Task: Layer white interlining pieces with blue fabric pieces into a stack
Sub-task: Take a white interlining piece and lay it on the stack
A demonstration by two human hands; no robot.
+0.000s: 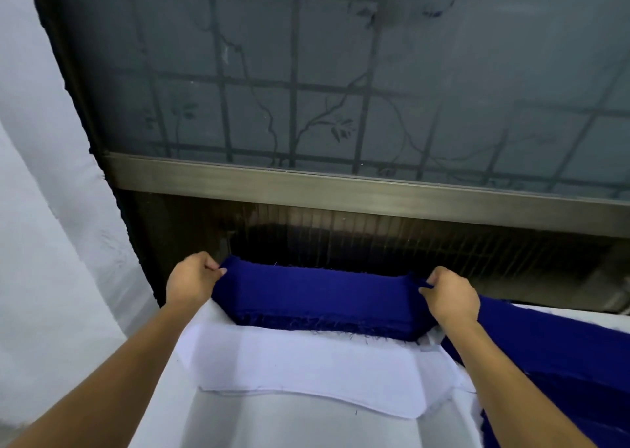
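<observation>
left hand (192, 278) pinched left end of long royal-blue woven fabric piece (320, 299) | right hand (451, 294) pinched right end | piece stretched between them over far edge of white interlining piece (306, 362) on white-covered tabletop (272, 427)

Two bare arms reach forward over a worktable. The left forearm (112, 372) rises from 7 o'clock and the right forearm (518, 386) from 5 o'clock. The left hand (191, 278), back to the camera, pinches one end of a blue fabric piece (320, 297) between thumb and curled fingers, its thumb pointing toward 3 o'clock. The right hand (455, 296) mirrors the pinch at the opposite end, its thumb pointing toward 9 o'clock. Both wrists are held straight.
</observation>
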